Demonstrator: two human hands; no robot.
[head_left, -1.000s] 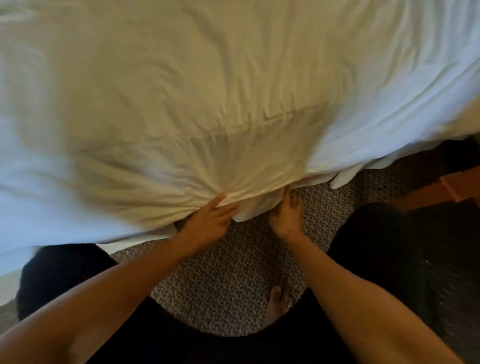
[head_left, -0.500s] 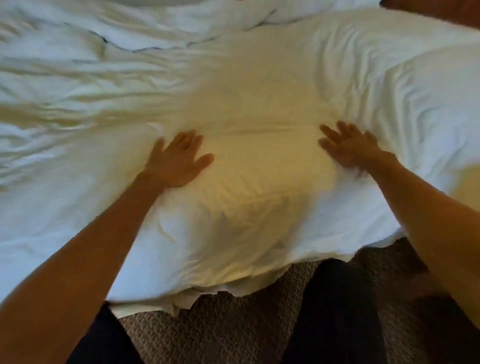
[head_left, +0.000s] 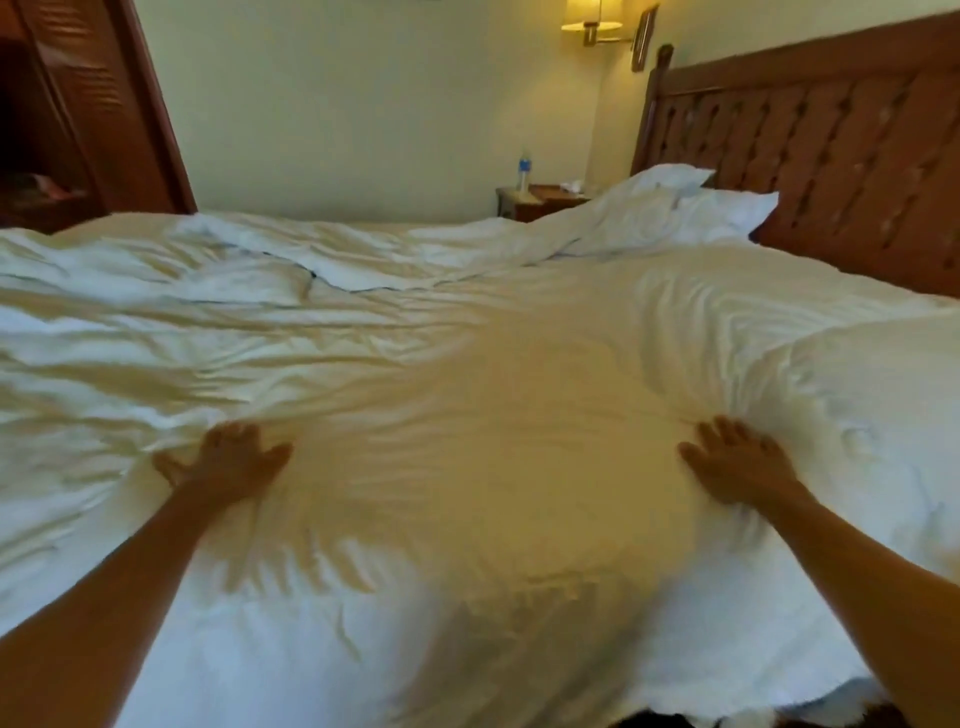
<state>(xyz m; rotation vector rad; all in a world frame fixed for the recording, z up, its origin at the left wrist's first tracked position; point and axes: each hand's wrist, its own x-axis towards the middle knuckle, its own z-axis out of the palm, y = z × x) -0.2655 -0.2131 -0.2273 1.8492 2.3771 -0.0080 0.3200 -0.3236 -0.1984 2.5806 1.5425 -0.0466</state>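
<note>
Smoothing the white duvet (head_left: 467, 395) over the bed (head_left: 374, 227) is the step in hand. The left hand (head_left: 228, 465) and right hand (head_left: 737, 467) lie flat on it, well apart, near the edge closest to the person. The fingers (head_left: 239, 436) are straight and spread, pressing rather than gripping. The cloth between them looks fairly flat, but creases bunch to the left and beyond, toward the pillows (head_left: 670, 208) by the headboard (head_left: 831, 156). Next, probably, both palms sweep outward with light, even pressure to chase those folds away.

Sheet (head_left: 493, 545) blurring at 6 o'clock; wall lamp (head_left: 592, 23) at 1 o'clock getting clipped by top edge; headboard (head_left: 831, 156) running off right.
</note>
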